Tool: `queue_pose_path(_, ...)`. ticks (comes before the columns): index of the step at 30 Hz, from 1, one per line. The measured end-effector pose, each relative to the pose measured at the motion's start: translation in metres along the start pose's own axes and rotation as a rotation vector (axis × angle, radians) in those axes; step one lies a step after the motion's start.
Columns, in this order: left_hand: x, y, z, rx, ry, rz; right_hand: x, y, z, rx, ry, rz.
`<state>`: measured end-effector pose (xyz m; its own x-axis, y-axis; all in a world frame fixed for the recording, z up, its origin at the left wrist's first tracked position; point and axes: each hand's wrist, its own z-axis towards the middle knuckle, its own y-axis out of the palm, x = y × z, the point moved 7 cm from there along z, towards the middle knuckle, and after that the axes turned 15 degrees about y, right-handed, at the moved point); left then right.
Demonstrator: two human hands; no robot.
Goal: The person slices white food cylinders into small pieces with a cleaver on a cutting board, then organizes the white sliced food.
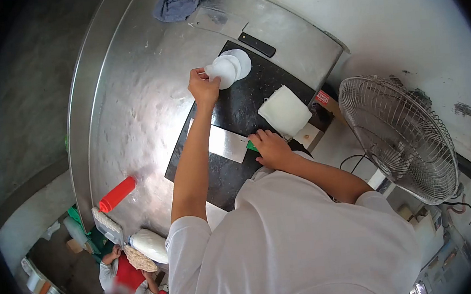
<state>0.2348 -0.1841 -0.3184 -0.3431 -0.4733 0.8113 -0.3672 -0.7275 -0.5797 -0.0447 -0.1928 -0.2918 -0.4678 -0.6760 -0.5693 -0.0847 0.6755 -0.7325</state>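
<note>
My left hand (pixel 205 88) pinches the edge of a thin round white wrapper (pixel 222 72) over the far end of the black board (pixel 232 111). Several similar round wrappers (pixel 243 63) fan out in an overlapping pile under and beside it. Near the board's close side, my right hand (pixel 271 148) is closed around the green handle (pixel 252 146) of a broad cleaver. Its wide metal blade (pixel 227 144) lies flat on the board, partly hidden behind my left forearm. A folded white cloth (pixel 285 111) lies at the board's right edge, just beyond my right hand.
A black-handled knife (pixel 257 44) lies behind the board on the metal table (pixel 137 99). A grey-blue rag (pixel 175 4) sits at the far edge. A red bottle (pixel 117 194) lies to the left. A fan (pixel 398 139) stands right. Another person (pixel 127 277) works lower left.
</note>
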Motion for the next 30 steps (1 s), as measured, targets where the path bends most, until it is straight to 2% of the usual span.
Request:
queue_pose_path(2, 0.023, -0.011, -0.001, 0.0, 0.094, 0.154, -0.001, 0.008, 0.003, -0.013, 0.025, -0.013)
queue_pose_path(4, 0.016, -0.012, -0.004, -0.003, 0.062, 0.176, 0.0, 0.014, 0.01, 0.032, 0.029, -0.022)
queue_pose_path(7, 0.005, -0.015, -0.003, -0.001, 0.04, 0.162, -0.002, 0.02, 0.02, -0.056, 0.087, -0.063)
queue_pose_path(10, 0.001, -0.029, -0.007, 0.021, 0.072, 0.025, 0.0, 0.013, 0.026, -0.277, 0.132, 0.054)
queue_pose_path(13, 0.005, -0.078, -0.028, 0.026, 0.176, -0.088, 0.013, 0.011, 0.031, -0.25, -0.016, 0.258)
queue_pose_path(15, -0.008, -0.129, -0.068, 0.08, 0.179, 0.021, 0.024, 0.0, 0.024, -0.297, -0.018, 0.404)
queue_pose_path(17, -0.048, -0.181, -0.128, 0.235, 0.124, 0.071, 0.025, -0.012, 0.016, -0.387, 0.09, 0.508)
queue_pose_path(19, -0.077, -0.217, -0.199, 0.405, -0.038, 0.079, 0.013, -0.026, 0.01, -0.254, 0.022, 0.434)
queue_pose_path(20, -0.104, -0.22, -0.234, 0.395, -0.054, 0.057, -0.002, -0.03, 0.007, -0.181, -0.098, 0.396)
queue_pose_path(23, -0.103, -0.202, -0.297, 0.268, -0.115, 0.013, -0.04, -0.022, 0.009, -0.222, -0.082, 0.296)
queue_pose_path(26, -0.081, -0.198, -0.31, 0.253, 0.003, 0.114, -0.078, -0.001, 0.005, -0.256, -0.15, 0.102)
queue_pose_path(30, -0.082, -0.201, -0.306, 0.278, 0.135, 0.197, -0.114, 0.017, -0.008, -0.327, -0.067, -0.04)
